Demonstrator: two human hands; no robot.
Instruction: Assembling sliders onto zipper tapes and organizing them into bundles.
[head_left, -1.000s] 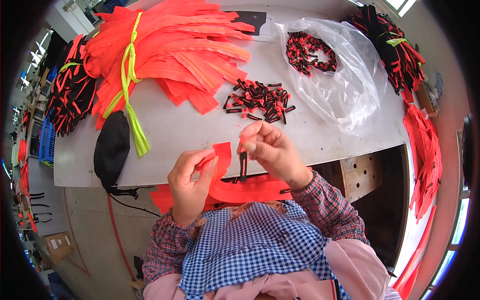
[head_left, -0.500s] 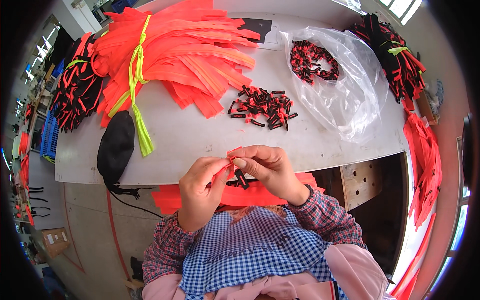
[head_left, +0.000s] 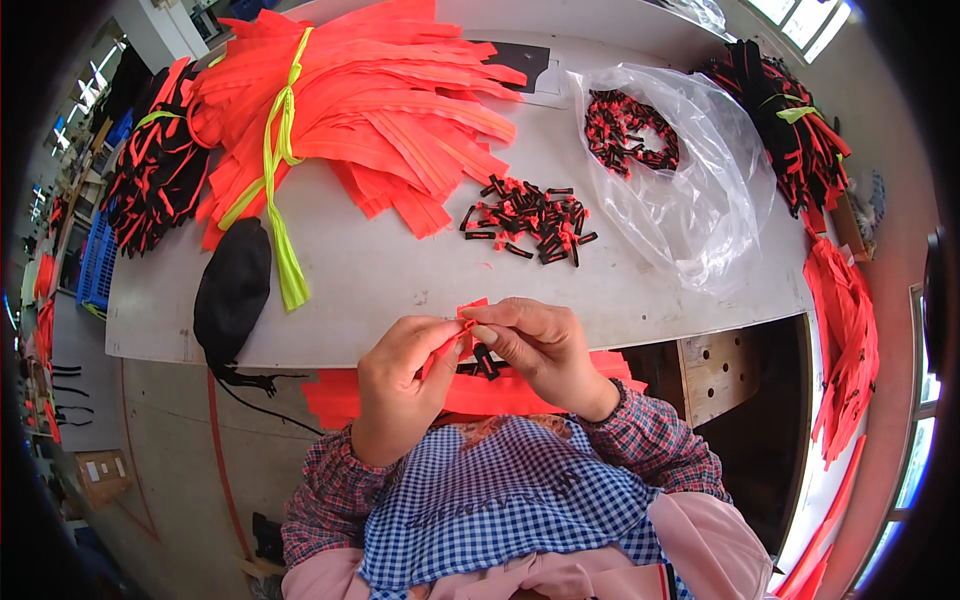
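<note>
Just off the table's near edge, my left hand (head_left: 405,375) and my right hand (head_left: 535,345) meet fingertip to fingertip. My left thumb and fingers pinch the end of an orange-red zipper tape (head_left: 474,307). Closed on the same spot, my right thumb and forefinger grip a small red zipper slider, mostly covered by the fingertips. Its black pull tab (head_left: 486,362) hangs below them. More orange-red zipper tapes (head_left: 345,397) lie across my lap under both hands. On the table ahead is a loose pile of black-and-red zipper sliders (head_left: 535,222).
A large bundle of orange-red zipper tapes (head_left: 370,110), tied with a yellow-green strip (head_left: 270,170), covers the back left. A black pouch (head_left: 233,292) sits at the left edge. A clear plastic bag (head_left: 715,215) holds more sliders. Black-and-red bundles (head_left: 775,120) stand at the right.
Both hands stay together in nearly the same place, with small finger shifts at the slider. The black pull tab hangs slightly more upright. The whole view has shifted slightly.
</note>
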